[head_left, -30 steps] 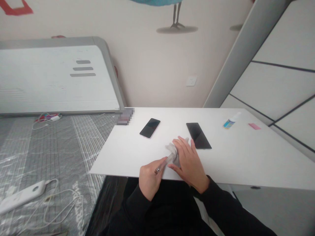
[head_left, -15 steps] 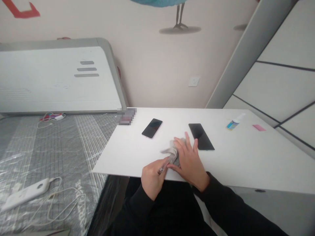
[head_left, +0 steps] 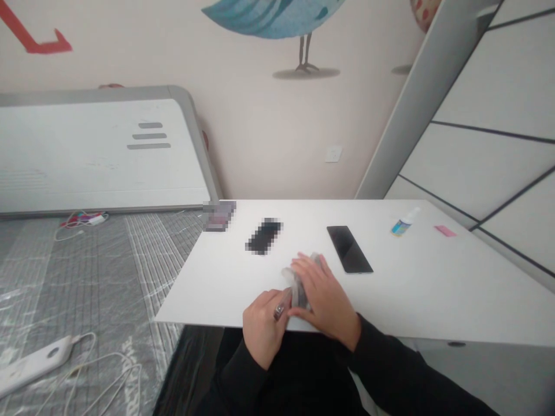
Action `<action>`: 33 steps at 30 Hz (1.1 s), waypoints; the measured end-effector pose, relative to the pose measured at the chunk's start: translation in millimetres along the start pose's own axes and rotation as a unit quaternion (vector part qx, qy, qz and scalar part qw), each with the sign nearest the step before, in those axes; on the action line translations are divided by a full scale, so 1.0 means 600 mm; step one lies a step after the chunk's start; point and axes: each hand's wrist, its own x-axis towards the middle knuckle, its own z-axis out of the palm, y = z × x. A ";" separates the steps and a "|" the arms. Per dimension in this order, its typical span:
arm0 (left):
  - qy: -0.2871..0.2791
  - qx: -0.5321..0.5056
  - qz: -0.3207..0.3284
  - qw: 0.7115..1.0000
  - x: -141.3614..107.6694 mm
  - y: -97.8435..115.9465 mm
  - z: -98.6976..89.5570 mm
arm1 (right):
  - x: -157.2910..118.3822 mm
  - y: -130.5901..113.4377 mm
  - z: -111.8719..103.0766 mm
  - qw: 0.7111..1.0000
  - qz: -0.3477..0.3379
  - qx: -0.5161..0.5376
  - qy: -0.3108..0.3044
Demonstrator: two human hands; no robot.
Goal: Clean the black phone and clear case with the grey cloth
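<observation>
Near the front edge of the white table, my left hand (head_left: 263, 323) is closed around a thin phone-like device (head_left: 280, 309), tilted and seen nearly edge-on with a shiny end showing. My right hand (head_left: 323, 297) presses a light grey cloth (head_left: 298, 292) against that device, its fingers bent over the cloth. Most of the device is hidden between the cloth and both hands. Beyond my right hand a dark tablet (head_left: 349, 249) lies flat. A dark phone (head_left: 263, 237), blurred out, lies to the left behind the hands.
On the white table (head_left: 433, 289), a small spray bottle (head_left: 402, 225) lies at the right beside a pink slip (head_left: 445, 231). A pixelated item (head_left: 220, 215) is at the far left corner. To the left, a plastic-covered bed (head_left: 99, 277) bears a white power strip (head_left: 39, 364) with cables.
The view has tilted up slightly, so the scene sits lower. My right hand has slid with the cloth over the device, its fingers closer together. My left hand keeps its grip.
</observation>
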 end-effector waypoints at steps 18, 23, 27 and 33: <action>0.010 0.051 0.055 0.997 0.004 0.009 0.002 | -0.015 0.010 -0.011 0.999 0.036 -0.007 0.007; 0.004 0.055 0.072 0.996 0.005 0.010 0.005 | -0.021 0.013 -0.015 0.999 0.043 -0.030 0.006; 0.032 0.059 0.071 0.995 0.002 0.007 0.007 | -0.019 0.007 -0.015 0.997 -0.049 0.043 -0.039; 0.028 0.078 0.079 0.993 -0.001 0.002 0.011 | -0.017 0.007 -0.013 0.999 -0.020 0.029 -0.008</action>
